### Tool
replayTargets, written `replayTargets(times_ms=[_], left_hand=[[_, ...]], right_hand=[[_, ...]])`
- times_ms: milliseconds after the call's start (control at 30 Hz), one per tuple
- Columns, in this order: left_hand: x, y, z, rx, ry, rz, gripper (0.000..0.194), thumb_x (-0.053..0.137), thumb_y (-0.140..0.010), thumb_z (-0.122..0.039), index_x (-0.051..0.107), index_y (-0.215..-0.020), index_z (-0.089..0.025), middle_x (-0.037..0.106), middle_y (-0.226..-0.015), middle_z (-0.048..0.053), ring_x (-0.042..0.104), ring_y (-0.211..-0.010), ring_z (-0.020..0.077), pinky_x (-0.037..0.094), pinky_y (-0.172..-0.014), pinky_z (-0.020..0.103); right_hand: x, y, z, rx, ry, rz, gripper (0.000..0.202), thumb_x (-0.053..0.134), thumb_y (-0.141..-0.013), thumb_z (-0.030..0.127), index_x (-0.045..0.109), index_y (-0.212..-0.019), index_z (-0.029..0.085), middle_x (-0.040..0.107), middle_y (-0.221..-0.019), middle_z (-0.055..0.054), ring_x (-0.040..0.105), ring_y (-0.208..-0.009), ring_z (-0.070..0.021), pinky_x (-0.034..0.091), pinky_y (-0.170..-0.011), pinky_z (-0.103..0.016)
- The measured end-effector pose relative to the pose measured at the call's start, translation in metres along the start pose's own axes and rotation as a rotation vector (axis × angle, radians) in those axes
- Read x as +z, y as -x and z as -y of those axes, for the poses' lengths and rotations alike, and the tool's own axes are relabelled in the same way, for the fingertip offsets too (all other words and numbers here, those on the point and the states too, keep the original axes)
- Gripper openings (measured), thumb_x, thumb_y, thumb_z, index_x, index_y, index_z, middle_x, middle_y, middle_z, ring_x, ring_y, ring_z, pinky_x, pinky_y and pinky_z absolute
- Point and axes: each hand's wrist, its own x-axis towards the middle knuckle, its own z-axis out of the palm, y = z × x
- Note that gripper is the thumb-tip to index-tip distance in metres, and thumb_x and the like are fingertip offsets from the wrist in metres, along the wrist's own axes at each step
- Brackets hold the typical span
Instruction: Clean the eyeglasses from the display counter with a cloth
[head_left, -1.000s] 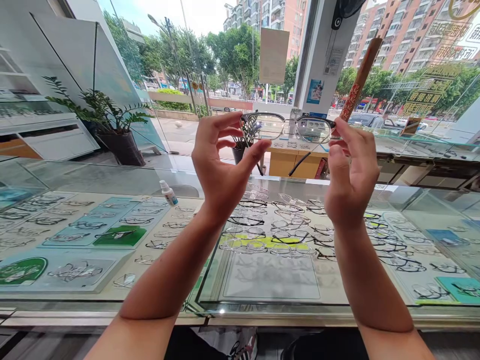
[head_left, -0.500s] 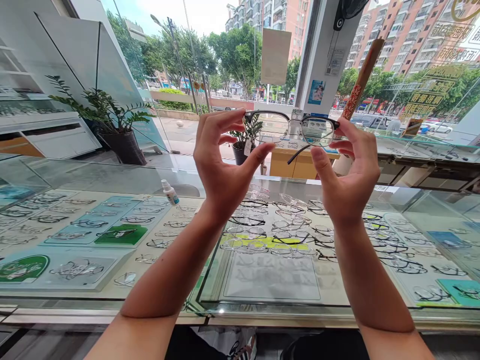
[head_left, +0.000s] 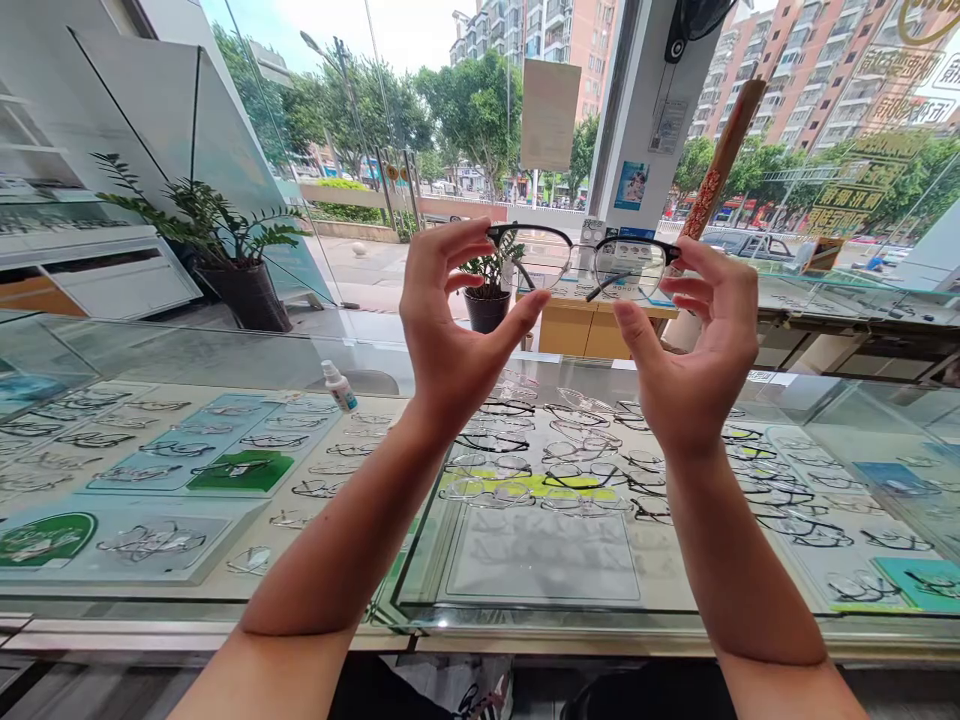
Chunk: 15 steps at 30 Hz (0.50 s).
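Note:
A pair of eyeglasses [head_left: 582,243] with a dark browline and clear lenses is raised in front of me, above the glass counter. My left hand [head_left: 457,310] grips its left end with the fingers, the thumb stretched below the lens. At the other end, the fingers of my right hand [head_left: 694,330] hold the corner of the frame, that thumb also apart below. Both dark temple tips show beneath or through the lenses, pointing away from me.
Under my arms runs a glass display counter [head_left: 517,615] with rows of spectacle frames [head_left: 581,475] inside. A small spray bottle [head_left: 340,386] stands on its top at left. Potted plants [head_left: 244,290] and a wooden cabinet [head_left: 577,328] stand beyond, before large windows.
The eyeglasses have turned slightly in my hands, so both temple tips now show. My left hand has shifted a little to the right, and the small tag near it is out of sight.

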Motion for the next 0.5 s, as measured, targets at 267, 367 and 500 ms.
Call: replayTargets(times_ms=[267,367,500], left_hand=[[0.0039,0.0028,-0.0031,0.041,-0.028,-0.053,0.072,0.092,-0.078,-0.071,0.066,-0.136,-0.037,0.069,-0.135,0.010,0.071,-0.124,0.0323,0.066,-0.091,0.044],[0.0045,0.0040,-0.0063,0.064,-0.051,-0.074,0.070,0.093,-0.079,-0.069,0.067,-0.135,-0.037,0.069,-0.136,0.010,0.069,-0.127,0.0332,0.066,-0.091,0.047],[0.0051,0.0066,-0.0072,0.058,-0.064,-0.079,0.073,0.094,-0.076,-0.068,0.067,-0.135,-0.036,0.068,-0.139,0.011,0.063,-0.136,0.0357,0.066,-0.096,0.050]], right_hand=[[0.0022,0.0014,-0.0040,0.020,-0.019,0.009,0.056,0.075,-0.099,0.045,0.058,-0.151,0.035,0.067,-0.142,-0.010,0.072,-0.114,-0.0312,0.063,-0.100,-0.060],[0.0024,0.0019,-0.0050,0.046,-0.031,0.029,0.056,0.075,-0.099,0.044,0.058,-0.152,0.036,0.067,-0.144,-0.011,0.072,-0.117,-0.0321,0.063,-0.102,-0.061],[0.0026,0.0026,-0.0050,0.049,-0.041,0.030,0.056,0.075,-0.099,0.042,0.058,-0.152,0.035,0.067,-0.145,-0.011,0.072,-0.117,-0.0318,0.063,-0.102,-0.060]])
